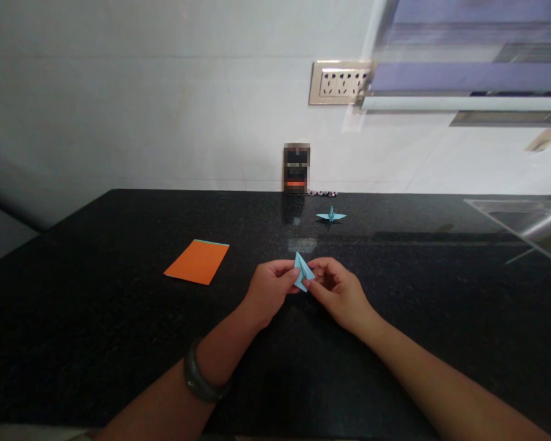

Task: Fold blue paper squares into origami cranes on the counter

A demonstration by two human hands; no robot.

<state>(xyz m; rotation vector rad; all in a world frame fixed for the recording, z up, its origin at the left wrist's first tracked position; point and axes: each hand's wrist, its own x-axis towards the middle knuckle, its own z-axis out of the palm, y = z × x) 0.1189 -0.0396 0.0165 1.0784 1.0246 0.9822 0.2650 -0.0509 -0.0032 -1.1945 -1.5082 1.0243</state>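
A small folded piece of light blue paper (302,271) is pinched between both hands over the black countertop (96,318). My left hand (270,288) grips its left side with thumb and fingers closed. My right hand (337,288) pinches its right side, fingers curled. A dark bangle sits on my left wrist. A finished light blue paper crane (331,215) stands farther back on the counter, apart from both hands.
An orange sheet of paper (197,261) lies flat to the left of my hands. A small dark box (296,168) leans against the white wall, with a wall socket (340,82) above. A metal sink (532,226) sits at the right.
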